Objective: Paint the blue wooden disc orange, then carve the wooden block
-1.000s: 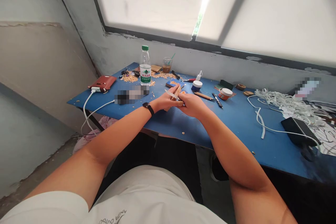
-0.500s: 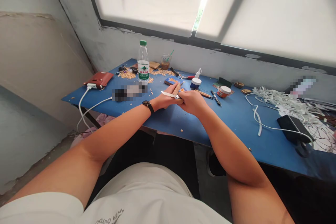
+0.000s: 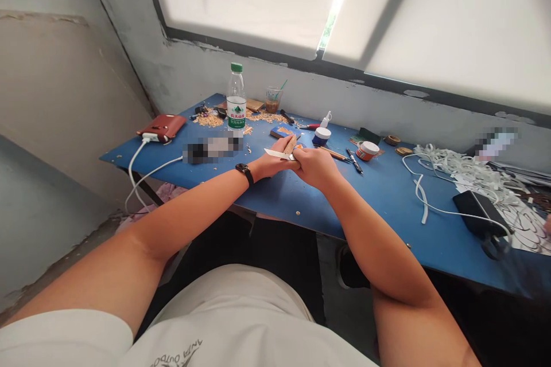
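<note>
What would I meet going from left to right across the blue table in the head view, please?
Red wallet → water bottle → knife blade → white jar → red-banded tub → white strips → black box.

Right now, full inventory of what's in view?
table: 1, blue, under window
water bottle: 1, clear, green cap, rear left
plastic cup: 1, brown drink, right of bottle
wood shavings: pile, tan, around bottle
leather case: 1, red-brown, left edge, white cable plugged in
jars: 2, white-lidded, centre
white strips: heap, right
black box: 1, right
knife: 1, pale blade, right hand
wood piece: 1, tan, left hand
left hand: watch on wrist
right hand: grips knife
</note>
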### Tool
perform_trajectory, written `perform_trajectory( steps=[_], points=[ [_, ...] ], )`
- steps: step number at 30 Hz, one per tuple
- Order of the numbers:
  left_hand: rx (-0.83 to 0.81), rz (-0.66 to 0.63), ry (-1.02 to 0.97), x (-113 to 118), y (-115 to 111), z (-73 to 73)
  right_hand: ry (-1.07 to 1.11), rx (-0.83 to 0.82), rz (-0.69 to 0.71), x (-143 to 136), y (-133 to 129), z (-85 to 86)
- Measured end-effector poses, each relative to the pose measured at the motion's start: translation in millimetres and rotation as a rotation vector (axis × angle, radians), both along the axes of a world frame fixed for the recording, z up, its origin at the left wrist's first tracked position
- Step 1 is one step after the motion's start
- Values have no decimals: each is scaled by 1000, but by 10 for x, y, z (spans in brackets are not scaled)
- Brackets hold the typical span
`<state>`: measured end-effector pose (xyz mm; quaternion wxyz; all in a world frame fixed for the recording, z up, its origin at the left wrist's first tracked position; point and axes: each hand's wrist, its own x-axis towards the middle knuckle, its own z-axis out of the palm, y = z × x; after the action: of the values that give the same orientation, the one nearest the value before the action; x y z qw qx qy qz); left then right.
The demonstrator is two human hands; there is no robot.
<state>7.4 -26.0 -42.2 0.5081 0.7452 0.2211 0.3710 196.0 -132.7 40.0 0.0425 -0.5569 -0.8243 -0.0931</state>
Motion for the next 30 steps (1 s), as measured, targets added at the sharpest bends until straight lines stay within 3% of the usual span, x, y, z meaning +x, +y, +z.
perform_trajectory(
  steps=[14,20,30],
  points=[
    [-7,69,6,22,-24,9,-28,26,-16,-20,-46,46],
    [26,42,65,-20,-75,43,-81,23,-33,-43,-70,84],
    [87,117,3,-16,-21,-50,-113,3,-63,-87,-116,135]
  ],
)
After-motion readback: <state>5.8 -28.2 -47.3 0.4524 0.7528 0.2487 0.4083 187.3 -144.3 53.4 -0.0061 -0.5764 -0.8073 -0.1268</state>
